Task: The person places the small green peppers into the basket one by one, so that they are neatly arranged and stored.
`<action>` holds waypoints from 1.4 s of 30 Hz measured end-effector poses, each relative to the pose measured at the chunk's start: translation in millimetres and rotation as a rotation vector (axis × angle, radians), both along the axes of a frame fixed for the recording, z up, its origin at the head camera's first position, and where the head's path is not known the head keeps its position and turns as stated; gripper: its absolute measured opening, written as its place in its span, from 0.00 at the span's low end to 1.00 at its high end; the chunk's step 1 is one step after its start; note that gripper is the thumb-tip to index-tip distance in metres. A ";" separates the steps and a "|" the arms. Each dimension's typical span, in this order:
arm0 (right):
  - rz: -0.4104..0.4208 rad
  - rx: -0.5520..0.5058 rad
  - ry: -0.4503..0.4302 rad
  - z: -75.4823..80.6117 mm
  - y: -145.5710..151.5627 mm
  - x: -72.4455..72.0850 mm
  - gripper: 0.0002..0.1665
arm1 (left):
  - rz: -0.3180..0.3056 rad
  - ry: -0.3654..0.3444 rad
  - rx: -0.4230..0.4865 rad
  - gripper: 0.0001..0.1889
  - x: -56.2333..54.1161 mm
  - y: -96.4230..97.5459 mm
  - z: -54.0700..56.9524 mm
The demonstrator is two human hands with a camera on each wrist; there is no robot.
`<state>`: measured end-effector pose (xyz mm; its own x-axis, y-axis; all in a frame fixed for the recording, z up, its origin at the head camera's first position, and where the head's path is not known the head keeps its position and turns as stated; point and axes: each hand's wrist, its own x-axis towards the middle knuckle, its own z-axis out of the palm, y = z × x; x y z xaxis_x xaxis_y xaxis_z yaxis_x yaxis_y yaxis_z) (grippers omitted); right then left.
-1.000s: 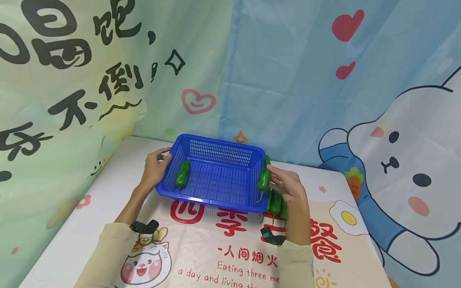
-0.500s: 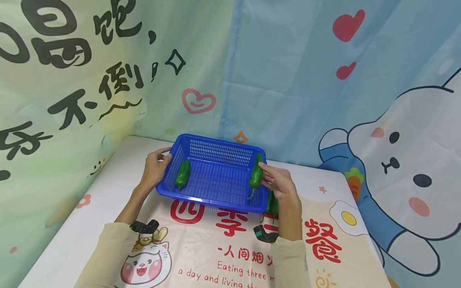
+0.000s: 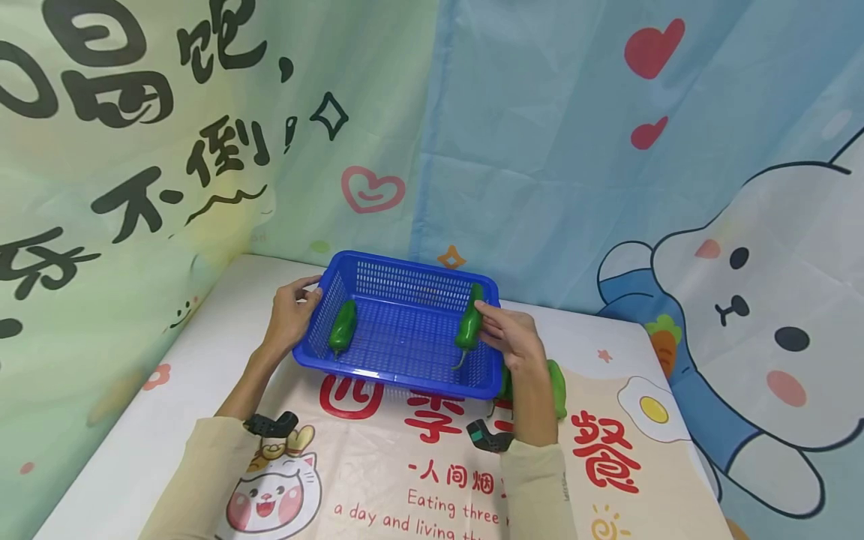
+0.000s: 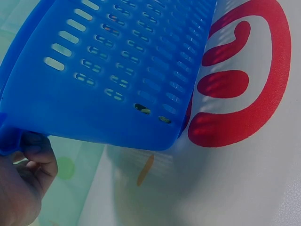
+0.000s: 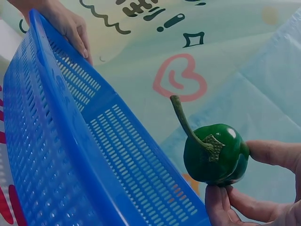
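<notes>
A blue plastic basket [image 3: 405,337] with slotted walls is tilted toward me above the table. My left hand [image 3: 290,315] grips its left rim, and the left wrist view shows the fingers [image 4: 40,160] hooked at the basket's corner. One green pepper [image 3: 343,327] lies inside at the left end. My right hand [image 3: 514,337] pinches a second green pepper [image 3: 469,326] over the basket's right end, its stem hanging down toward me. In the right wrist view that pepper [image 5: 218,155] sits between thumb and fingertips, with its curved stem facing the camera.
More green peppers [image 3: 558,390] lie on the table to the right of the basket, partly hidden by my right forearm and the basket. A printed cloth [image 3: 378,465] covers the table. Printed curtains [image 3: 526,150] stand close behind and at the left.
The right hand has carried its pepper leftward, from the basket's right rim to over its inside. Another pepper on the table now shows to the right of the forearm. The left hand and basket stay put.
</notes>
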<state>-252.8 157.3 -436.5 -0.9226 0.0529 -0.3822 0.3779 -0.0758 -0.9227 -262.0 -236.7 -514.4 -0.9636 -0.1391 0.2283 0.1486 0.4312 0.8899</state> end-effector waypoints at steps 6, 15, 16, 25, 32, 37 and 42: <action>0.024 -0.002 0.020 -1.6 -8.5 -1.0 0.37 | -0.002 -0.001 0.010 0.21 0.5 0.5 -0.4; 0.056 0.006 0.038 -2.4 -24.4 -4.6 0.36 | -0.003 0.005 0.011 0.21 -0.4 -0.3 -0.5; 0.057 0.005 0.039 -2.8 -26.5 -5.2 0.35 | -0.003 0.004 0.011 0.21 -0.7 -0.4 -0.8; 0.084 -0.016 0.033 -11.1 -47.5 -11.3 0.33 | 0.004 -0.001 0.011 0.21 -0.9 -0.8 -2.2; 0.085 -0.006 0.020 -17.0 -62.6 -12.4 0.31 | 0.004 0.002 0.008 0.22 -0.8 -1.1 -3.7; 0.084 -0.015 0.004 -18.8 -72.1 -13.6 0.29 | -0.001 0.004 0.011 0.22 -0.5 -1.6 -4.4; 0.088 -0.015 -0.006 -20.7 -81.3 -16.0 0.29 | 0.000 0.007 0.015 0.21 -1.1 -1.3 -4.4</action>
